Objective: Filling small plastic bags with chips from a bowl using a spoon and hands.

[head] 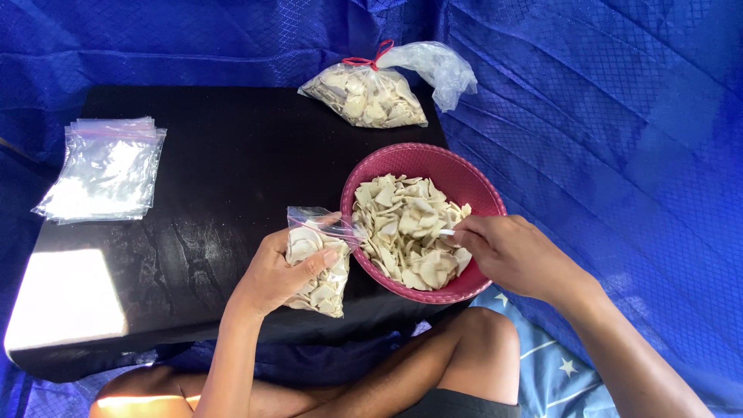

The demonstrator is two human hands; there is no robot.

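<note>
The left hand [279, 271] is gripping a small clear bag [317, 267], already partly filled with pale chips, fingers wrapped round its front and thumb behind. It is holding the bag upright just beside the pink bowl [464, 182], with the open mouth tipping toward the bowl's rim, likely so that chips have only a short way to travel. The bag is hanging above the near edge of the black table [217, 186] rather than resting on it.

The right hand [507, 251] is reaching into the bowl from the right, fingers closing on something thin and pale among the chips [406, 228]; it may be a spoon handle or just a chip, as the view is too small to tell. The bowl is sitting at the table's right edge, partly overhanging, close to the person's crossed legs so both hands are working within easy reach.

A stack of empty bags [104, 170] is lying at the table's left, well apart from the hands. At the far edge a larger tied bag [371, 93] of chips is resting, knotted with red string. Blue sheeting [619, 116] is surrounding everything.
</note>
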